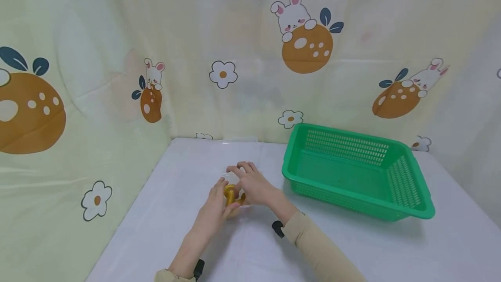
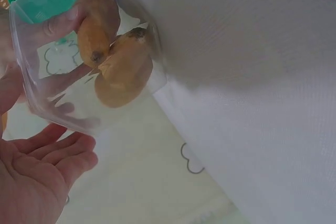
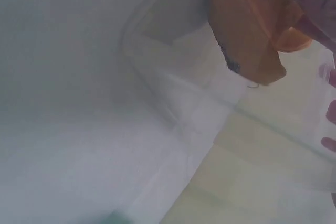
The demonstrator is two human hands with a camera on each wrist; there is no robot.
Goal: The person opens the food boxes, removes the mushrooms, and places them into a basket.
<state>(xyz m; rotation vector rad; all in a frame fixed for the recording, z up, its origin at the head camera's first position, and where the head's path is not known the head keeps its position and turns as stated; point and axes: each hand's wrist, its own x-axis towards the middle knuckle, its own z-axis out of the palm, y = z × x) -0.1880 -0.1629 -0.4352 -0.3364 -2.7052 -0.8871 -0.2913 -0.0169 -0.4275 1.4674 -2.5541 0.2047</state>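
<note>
Clear plastic container (image 2: 84, 90), smooth and glossy

Soft, even light is filling the head view. Fuzzy gray shadows are lying on the flat white table (image 1: 254, 262) under the two beige-sleeved arms (image 1: 321, 247) and by the near side of the rectangular green plastic basket (image 1: 352, 197). The left wrist view is looking dimmer, with a dark shadow lying over the table and shiny lines glinting on the clear plastic box (image 2: 23, 77). The right wrist view is looking foggy, and a green smudge (image 3: 114, 219) is sitting out of focus.
</note>
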